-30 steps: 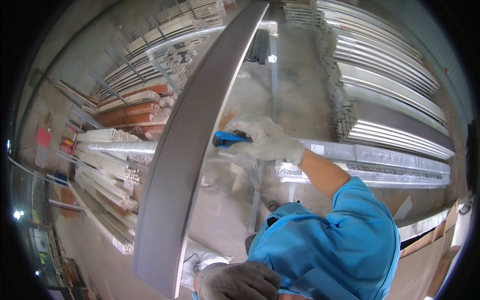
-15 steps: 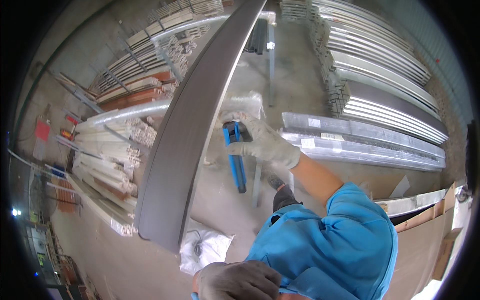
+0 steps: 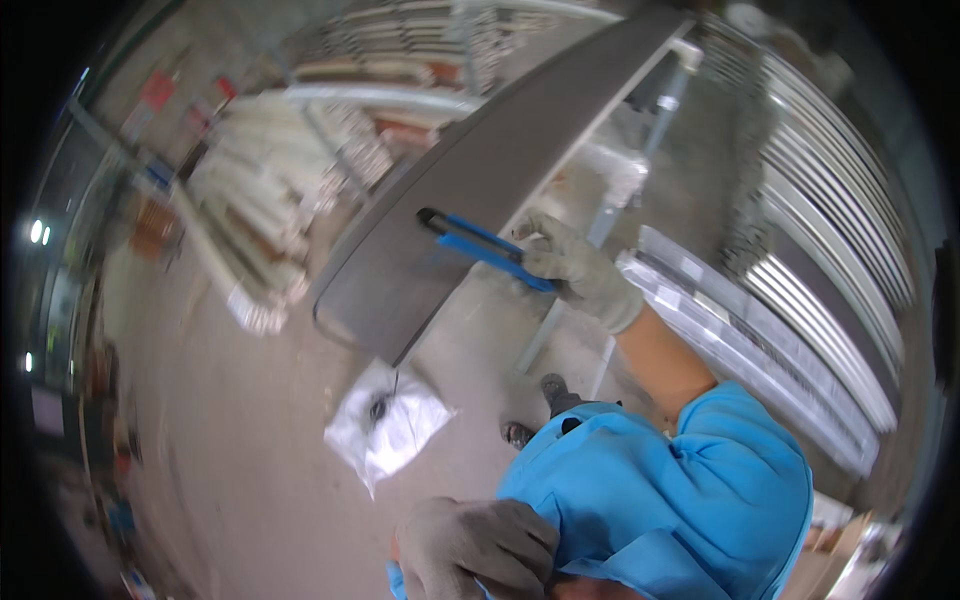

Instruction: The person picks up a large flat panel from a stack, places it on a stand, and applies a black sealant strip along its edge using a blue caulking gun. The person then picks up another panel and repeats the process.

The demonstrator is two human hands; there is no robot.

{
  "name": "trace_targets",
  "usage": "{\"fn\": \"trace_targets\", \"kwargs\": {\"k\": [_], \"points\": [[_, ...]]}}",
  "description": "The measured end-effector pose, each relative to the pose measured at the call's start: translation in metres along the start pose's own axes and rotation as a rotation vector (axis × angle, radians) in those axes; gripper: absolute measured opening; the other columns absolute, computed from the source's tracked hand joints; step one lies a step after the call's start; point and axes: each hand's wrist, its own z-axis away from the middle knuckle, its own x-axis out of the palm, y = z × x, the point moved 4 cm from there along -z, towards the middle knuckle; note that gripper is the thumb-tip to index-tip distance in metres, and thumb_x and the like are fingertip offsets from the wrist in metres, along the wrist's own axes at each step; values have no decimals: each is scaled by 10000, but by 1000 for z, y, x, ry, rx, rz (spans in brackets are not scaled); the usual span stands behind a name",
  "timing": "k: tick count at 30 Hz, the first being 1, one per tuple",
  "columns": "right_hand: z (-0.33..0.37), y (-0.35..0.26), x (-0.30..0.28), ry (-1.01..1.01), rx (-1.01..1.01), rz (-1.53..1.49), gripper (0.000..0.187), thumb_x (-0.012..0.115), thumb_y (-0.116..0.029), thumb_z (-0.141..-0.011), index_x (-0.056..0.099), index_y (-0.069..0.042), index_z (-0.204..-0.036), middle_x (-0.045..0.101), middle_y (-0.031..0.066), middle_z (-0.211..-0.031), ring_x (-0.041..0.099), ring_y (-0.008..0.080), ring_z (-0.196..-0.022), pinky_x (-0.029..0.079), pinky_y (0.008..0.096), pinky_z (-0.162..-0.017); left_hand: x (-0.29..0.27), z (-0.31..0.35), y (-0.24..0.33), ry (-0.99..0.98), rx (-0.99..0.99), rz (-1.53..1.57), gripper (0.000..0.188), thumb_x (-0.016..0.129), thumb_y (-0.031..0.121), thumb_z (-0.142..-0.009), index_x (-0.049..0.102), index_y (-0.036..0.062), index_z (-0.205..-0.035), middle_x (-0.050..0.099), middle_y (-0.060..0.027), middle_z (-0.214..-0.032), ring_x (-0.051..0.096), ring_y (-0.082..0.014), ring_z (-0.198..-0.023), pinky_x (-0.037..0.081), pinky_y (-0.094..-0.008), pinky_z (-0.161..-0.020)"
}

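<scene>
In my gloved right hand is a blue and black utility knife, gripped near one end. Its black tip reaches over the face of a long grey-brown panel; whether the knife touches the surface, I cannot tell. The panel runs away from me toward the top, its near end cut square with rounded edging. My gloved left hand is close to my body at the lower edge, fingers curled and pressed together; anything inside them is hidden. A white plastic sack with a dark round spot lies below the panel's near end.
Bundles of pale profiles lie on metal racks at the left. Stacked long panels and plastic-wrapped bundles fill the right. Thin metal rack posts stand behind my right hand. The picture is blurred by motion.
The view has turned, so the panel slants more to the right. The knife has swung from hanging upright beside the panel to pointing left across its face. My left hand stays low.
</scene>
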Motion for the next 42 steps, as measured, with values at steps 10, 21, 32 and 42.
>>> {"fn": "trace_targets", "kwargs": {"k": [10, 21, 32, 42], "points": [[31, 76, 41, -365, 497, -66, 491, 739, -202, -941, 572, -17, -1364, 693, 53, -1027, 676, 146, -944, 546, 274, -822, -77, 111, -27, 1356, -610, -600, 595, 712, 258, -943, 475, 8, -1428, 641, -76, -1173, 590, -98, -758, 470, -228, -606], [33, 83, 31, -457, 702, -55, 441, 572, -210, -1038, 505, -53, -1444, 643, 82, -1002, 632, 153, -880, 534, 293, -784, -102, 150, -22, 1357, -646, -656, 458, 666, 277, -988, 558, 20, -1352, 683, -81, -1118, 638, -126, -785, 514, -236, -645], [8, 140, 144, -452, 626, 45, 372, 550, -205, -1067, 483, -56, -1400, 543, 1, -828, 545, 83, -699, 455, 253, -620, -254, 296, 129, 1291, -792, -1285, 545, 608, 248, -1038, 472, -33, -1485, 543, -169, -1470, 509, -248, -1346, 374, -367, -1134], [-11, 178, 184, -150, 553, 526, 342, 591, -262, -1042, 547, -47, -1305, 622, 51, -922, 620, 136, -736, 531, 279, -708, -261, 356, 109, 1130, -941, -669, 374, 562, 279, -1059, 639, -54, -1212, 698, -49, -1074, 624, -140, -963, 477, -274, -864]]}}
